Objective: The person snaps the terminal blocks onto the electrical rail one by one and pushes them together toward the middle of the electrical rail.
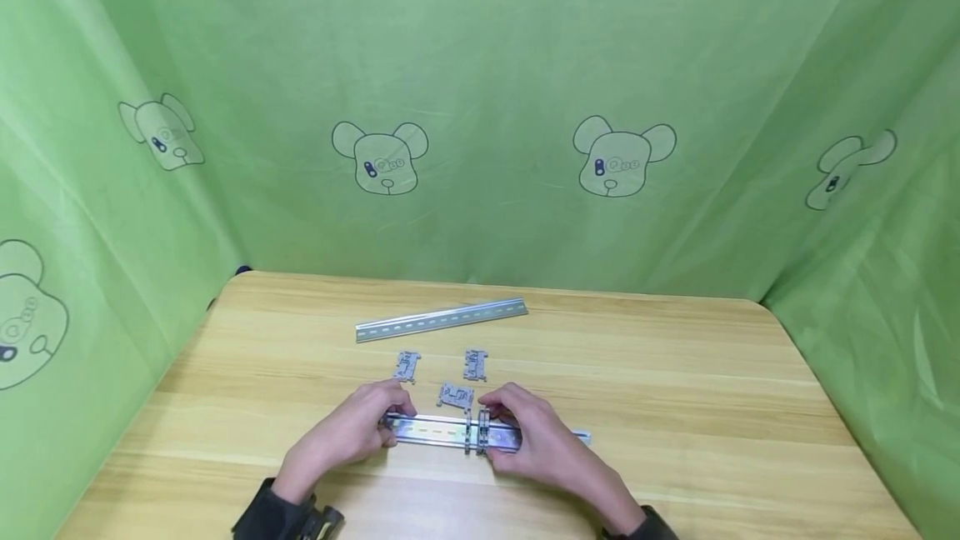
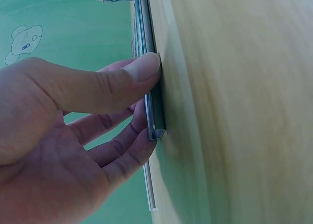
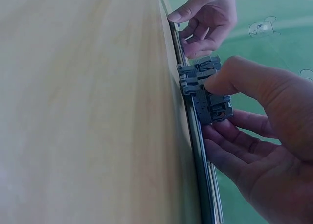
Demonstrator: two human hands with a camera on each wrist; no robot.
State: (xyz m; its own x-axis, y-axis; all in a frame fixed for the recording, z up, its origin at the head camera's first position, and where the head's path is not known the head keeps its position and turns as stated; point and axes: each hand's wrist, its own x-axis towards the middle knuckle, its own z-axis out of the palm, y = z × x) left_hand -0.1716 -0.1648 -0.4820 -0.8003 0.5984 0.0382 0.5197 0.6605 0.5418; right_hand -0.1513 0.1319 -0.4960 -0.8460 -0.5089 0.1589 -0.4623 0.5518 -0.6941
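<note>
The work is looking partly done. A long, silver, slotted metal rail (image 1: pixel 431 432) is lying lengthwise between the two hands at the near part of the pale wood-grain worktop (image 1: pixel 712 423), and flat grey plastic clip-on blocks are standing across it. One thin standing block (image 1: pixel 468 433) is sitting on the rail without a hand on it; just beside it, a thicker-looking standing block (image 1: pixel 483 432) is being pinched by the right hand (image 1: pixel 534 437), whose thumb is pressing on it. The left hand (image 1: pixel 364 422) is gripping the rail's left end between thumb and fingers. Whether the pinched piece is fully seated, the pictures are not showing.

Three blocks are lying flat and loose beyond the rail, seemingly left to mount: a left one (image 1: pixel 407 366), a right one (image 1: pixel 476 364) and a nearer one (image 1: pixel 455 395). A second silver slotted rail (image 1: pixel 442 320) is lying farther back, bearing no blocks.

Counting: two rails, three loose blocks, and at least two standing ones; the thicker-looking one is possibly a pair.
</note>
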